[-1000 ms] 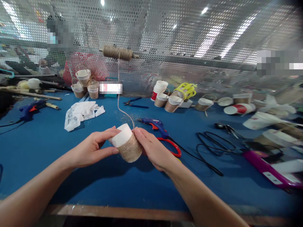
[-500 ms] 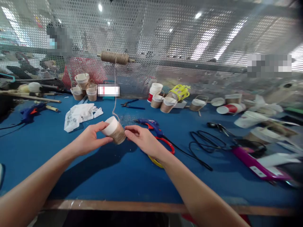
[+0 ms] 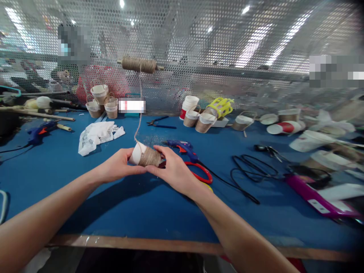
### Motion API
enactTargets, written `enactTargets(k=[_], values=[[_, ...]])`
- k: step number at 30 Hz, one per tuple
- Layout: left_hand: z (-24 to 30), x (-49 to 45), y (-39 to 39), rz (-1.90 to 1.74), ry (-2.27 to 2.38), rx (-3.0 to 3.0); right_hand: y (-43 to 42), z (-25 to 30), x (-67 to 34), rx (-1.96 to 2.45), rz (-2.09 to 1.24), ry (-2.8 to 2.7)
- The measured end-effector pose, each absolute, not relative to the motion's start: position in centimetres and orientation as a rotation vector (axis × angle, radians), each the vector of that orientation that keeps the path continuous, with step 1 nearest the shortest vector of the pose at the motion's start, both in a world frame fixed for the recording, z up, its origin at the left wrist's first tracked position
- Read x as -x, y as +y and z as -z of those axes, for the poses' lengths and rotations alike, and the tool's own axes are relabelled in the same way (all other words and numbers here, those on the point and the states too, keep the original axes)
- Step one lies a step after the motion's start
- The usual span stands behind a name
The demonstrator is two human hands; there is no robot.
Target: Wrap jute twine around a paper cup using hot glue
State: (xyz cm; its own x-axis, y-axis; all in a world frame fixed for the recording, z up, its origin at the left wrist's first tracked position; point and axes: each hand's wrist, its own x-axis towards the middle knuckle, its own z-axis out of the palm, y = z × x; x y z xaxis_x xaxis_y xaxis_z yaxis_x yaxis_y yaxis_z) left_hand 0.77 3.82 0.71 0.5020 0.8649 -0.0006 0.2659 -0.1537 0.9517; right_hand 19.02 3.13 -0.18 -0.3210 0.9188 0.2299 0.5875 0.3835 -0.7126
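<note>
A white paper cup [image 3: 149,156], partly wrapped in brown twine, lies tilted on its side between my hands above the table. My left hand [image 3: 118,165] grips its white rim end, thumb along the lower side. Around the wrapped base end, the fingers and thumb of my right hand [image 3: 170,165] are closed. A strand of twine [image 3: 140,102] runs from the cup up to a twine spool [image 3: 139,65] on a rod at the mesh. Just beyond my right hand lie a blue glue gun [image 3: 183,148] and red-handled scissors [image 3: 203,174], partly hidden by that hand.
Crumpled white paper [image 3: 98,135] and blue-handled pliers [image 3: 162,124] lie on the blue table [image 3: 136,220]. Twine-wrapped cups [image 3: 205,123] stand along the mesh. A black cable [image 3: 241,191] and purple power strip [image 3: 313,195] are at right; another glue gun [image 3: 41,132] is at left.
The cup has tipped further onto its side and shifted slightly right. My right hand has gone from pinching at its side to wrapping round its base end.
</note>
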Motion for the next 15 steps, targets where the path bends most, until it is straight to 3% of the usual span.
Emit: enactTargets(k=[4,8,15], values=[[-0.5,-0.3,4.2,-0.67,1.037,-1.795,4.0,-0.9,-19.7,1.435,-0.592,-2.152],[-0.4,0.3,3.9,-0.695,1.124,-1.901,6.4,-2.7,-22.8,1.899,-0.148,-2.076],[0.2,-0.5,2.9,-0.607,1.122,-1.85,8.4,-1.3,-25.1,2.14,-0.007,-2.144]])
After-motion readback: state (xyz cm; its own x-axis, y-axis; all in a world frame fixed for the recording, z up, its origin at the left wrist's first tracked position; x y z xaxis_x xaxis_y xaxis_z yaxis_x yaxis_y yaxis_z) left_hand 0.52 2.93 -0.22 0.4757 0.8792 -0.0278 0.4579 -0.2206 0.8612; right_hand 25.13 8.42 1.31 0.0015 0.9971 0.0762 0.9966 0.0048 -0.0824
